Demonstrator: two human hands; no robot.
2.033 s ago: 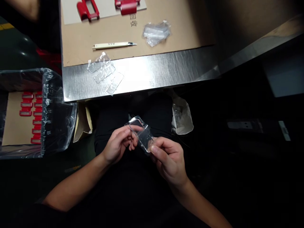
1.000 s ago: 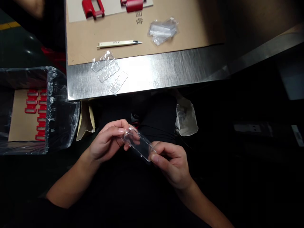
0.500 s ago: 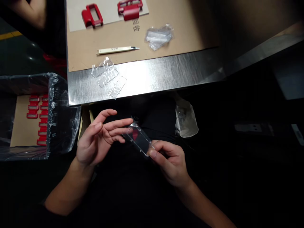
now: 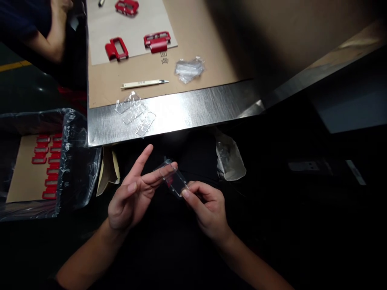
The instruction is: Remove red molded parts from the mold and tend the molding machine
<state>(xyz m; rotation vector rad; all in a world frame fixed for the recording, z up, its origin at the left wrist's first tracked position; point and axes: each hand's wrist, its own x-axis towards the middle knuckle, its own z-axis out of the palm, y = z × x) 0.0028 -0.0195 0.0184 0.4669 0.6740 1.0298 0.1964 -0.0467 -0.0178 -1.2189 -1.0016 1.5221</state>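
Note:
Between thumb and fingers, my right hand [image 4: 208, 205] pinches the lower end of a clear plastic rectangular cover [image 4: 177, 183], which is tilted above my dark lap. My left hand [image 4: 133, 197] is open, its index finger raised and apart. Another finger of it lies at the cover's far end, seen partly through the clear plastic; I cannot tell whether it presses on it. Several similar clear covers [image 4: 145, 125] lie on the metal table edge [image 4: 193, 108]. Behind them rests a pale-handled craft knife [image 4: 142, 84], and to its right a crumpled clear plastic bag [image 4: 190, 69].
Red plastic frames [image 4: 157, 41] sit on white paper [image 4: 136, 30] over cardboard. At left, a plastic-lined bin [image 4: 65, 161] holds several red frames on a cardboard sheet [image 4: 22, 177]. A pale open bag [image 4: 232, 161] hangs under the table. A co-worker's arm [image 4: 54, 40] is at upper left.
My left index finger has lifted away, and the left fingers now overlap the cover's far end. The view has shifted, showing more of the table top.

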